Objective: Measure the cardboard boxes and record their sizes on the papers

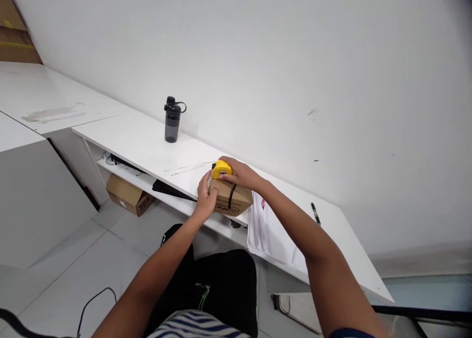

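A yellow tape measure rests against the top of a small brown cardboard box, with my right hand closed around its right side. A pale strip that looks like its blade runs down the box's left end. My left hand grips that end, thumb on the front face and fingers along the side by the strip. Whether the fingertips also pinch the strip is hidden. A black strap with a dangling end lies across the box, which sits at the front edge of the white shelf top.
A dark water bottle stands to the left by the wall. Right of the box lie stacked papers and a black marker. Below, an open cardboard carton is on the floor under the lower shelf, where a black flat item pokes out.
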### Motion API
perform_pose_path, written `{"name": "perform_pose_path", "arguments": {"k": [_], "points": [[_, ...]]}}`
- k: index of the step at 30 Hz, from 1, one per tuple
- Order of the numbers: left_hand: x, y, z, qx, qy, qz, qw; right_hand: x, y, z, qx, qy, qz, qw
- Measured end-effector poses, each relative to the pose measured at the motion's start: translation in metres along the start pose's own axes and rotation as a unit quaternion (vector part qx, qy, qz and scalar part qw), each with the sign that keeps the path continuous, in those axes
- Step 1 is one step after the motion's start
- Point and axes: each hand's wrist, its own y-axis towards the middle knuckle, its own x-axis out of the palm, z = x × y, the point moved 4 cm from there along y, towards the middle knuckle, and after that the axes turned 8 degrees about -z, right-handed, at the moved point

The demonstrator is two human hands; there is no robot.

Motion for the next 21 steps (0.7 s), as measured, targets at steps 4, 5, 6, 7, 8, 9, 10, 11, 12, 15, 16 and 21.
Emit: {"name": "perform_pose_path", "arguments": {"k": [4, 5, 6, 7, 8, 9, 10, 11, 12, 15, 16, 21], "points": [[-0.001, 0.004, -0.001, 0.057, 0.089, -0.001, 0.994, -0.007, -0.032, 0.008, 0.039, -0.004, 0.009, 0.999], [-0.002, 0.005, -0.002, 0.058, 0.111, -0.001, 0.992, -0.01, -0.043, 0.013, 0.053, 0.002, 0.015, 0.998], [-0.003, 0.007, -0.003, 0.058, 0.133, 0.0, 0.989, -0.012, -0.054, 0.02, 0.067, 0.008, 0.02, 0.998], [-0.004, 0.008, -0.003, 0.057, 0.152, 0.001, 0.987, -0.015, -0.067, 0.028, 0.082, 0.014, 0.025, 0.996], [-0.005, 0.01, -0.003, 0.059, 0.167, 0.001, 0.984, -0.017, -0.079, 0.037, 0.097, 0.018, 0.031, 0.995], [-0.005, 0.011, -0.002, 0.064, 0.18, 0.001, 0.982, -0.019, -0.091, 0.046, 0.113, 0.021, 0.037, 0.993], [-0.005, 0.012, 0.0, 0.069, 0.191, 0.001, 0.979, -0.021, -0.102, 0.056, 0.129, 0.023, 0.043, 0.99], [-0.006, 0.013, 0.001, 0.074, 0.203, 0.002, 0.976, -0.022, -0.112, 0.065, 0.144, 0.024, 0.049, 0.988], [-0.006, 0.015, 0.002, 0.078, 0.215, 0.002, 0.974, -0.022, -0.12, 0.073, 0.157, 0.026, 0.056, 0.986], [-0.008, 0.018, 0.001, 0.086, 0.241, 0.008, 0.967, -0.022, -0.134, 0.088, 0.181, 0.049, 0.08, 0.979], [-0.009, 0.019, 0.001, 0.089, 0.242, 0.009, 0.966, -0.021, -0.135, 0.089, 0.182, 0.06, 0.084, 0.978], [-0.009, 0.019, 0.0, 0.111, 0.234, 0.015, 0.966, -0.02, -0.113, 0.069, 0.146, 0.065, 0.072, 0.985]]}}
